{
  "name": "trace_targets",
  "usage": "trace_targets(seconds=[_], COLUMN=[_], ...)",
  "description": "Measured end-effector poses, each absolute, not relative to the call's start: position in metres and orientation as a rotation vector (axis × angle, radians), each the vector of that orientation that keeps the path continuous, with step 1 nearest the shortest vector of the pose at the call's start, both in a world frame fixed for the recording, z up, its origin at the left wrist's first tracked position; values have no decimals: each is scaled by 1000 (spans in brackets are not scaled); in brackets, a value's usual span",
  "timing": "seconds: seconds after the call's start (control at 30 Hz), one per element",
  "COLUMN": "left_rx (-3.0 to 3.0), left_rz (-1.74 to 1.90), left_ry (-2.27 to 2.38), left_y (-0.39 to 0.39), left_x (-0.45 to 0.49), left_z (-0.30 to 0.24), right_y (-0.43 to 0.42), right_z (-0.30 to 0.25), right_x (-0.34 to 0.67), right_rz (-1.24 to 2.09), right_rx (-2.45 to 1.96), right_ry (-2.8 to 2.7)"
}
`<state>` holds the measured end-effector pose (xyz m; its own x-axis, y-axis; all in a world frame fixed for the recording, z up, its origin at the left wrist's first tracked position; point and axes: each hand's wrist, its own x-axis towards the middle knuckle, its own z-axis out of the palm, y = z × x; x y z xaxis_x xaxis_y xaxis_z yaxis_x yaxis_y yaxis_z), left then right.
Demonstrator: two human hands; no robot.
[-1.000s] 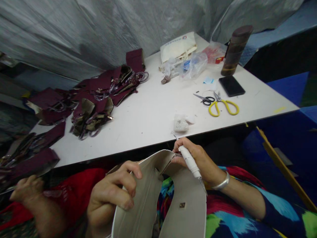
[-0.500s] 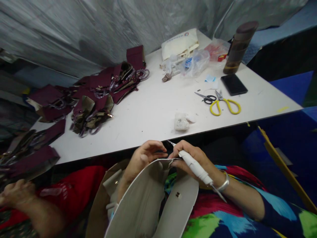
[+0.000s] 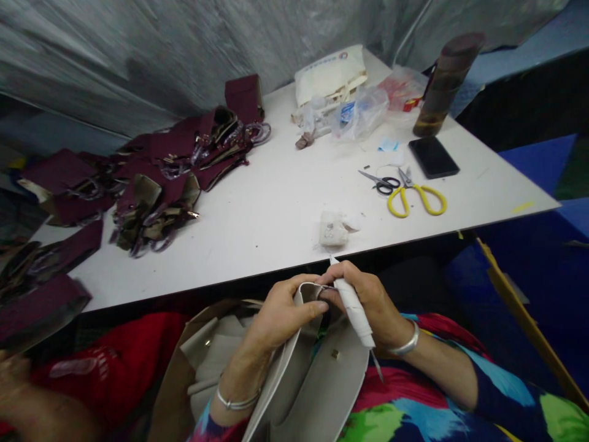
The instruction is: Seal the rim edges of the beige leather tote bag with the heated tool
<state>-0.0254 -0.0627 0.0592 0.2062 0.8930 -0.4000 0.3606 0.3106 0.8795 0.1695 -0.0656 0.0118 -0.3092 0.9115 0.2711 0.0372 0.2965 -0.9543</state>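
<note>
Pinching the grey leather piece (image 3: pixel 317 374) at its top edge, the left hand (image 3: pixel 283 310) meets the right hand (image 3: pixel 368 301), which grips a white-wrapped tool (image 3: pixel 352 304).

The white surface (image 3: pixel 276 202) bears yellow-handled scissors (image 3: pixel 416 197), with small black scissors (image 3: pixel 380 182) just left of them, a black phone (image 3: pixel 433 157) behind, a brown flask (image 3: pixel 445 84) farther back, and maroon leather pieces (image 3: pixel 151 178) far left.

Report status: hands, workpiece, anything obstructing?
Left hand pinching grey bag piece at its top edge. Right hand gripping white-wrapped tool there too. Nothing obstructing.
</note>
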Motion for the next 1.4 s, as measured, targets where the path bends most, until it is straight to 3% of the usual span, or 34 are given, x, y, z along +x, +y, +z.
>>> trace_targets(seconds=[0.47, 0.83, 1.4], left_rx=[926, 735, 728], left_rz=[778, 861, 767], left_ry=[1412, 1404, 1441], left_y=[-51, -33, -15], left_x=[-12, 18, 11], left_z=[32, 7, -3], right_y=[-52, -7, 18], right_z=[-8, -14, -26], right_x=[199, 219, 208], right_rz=[1152, 808, 577], right_rx=[-950, -1335, -1166], right_ry=[-1544, -1507, -1807])
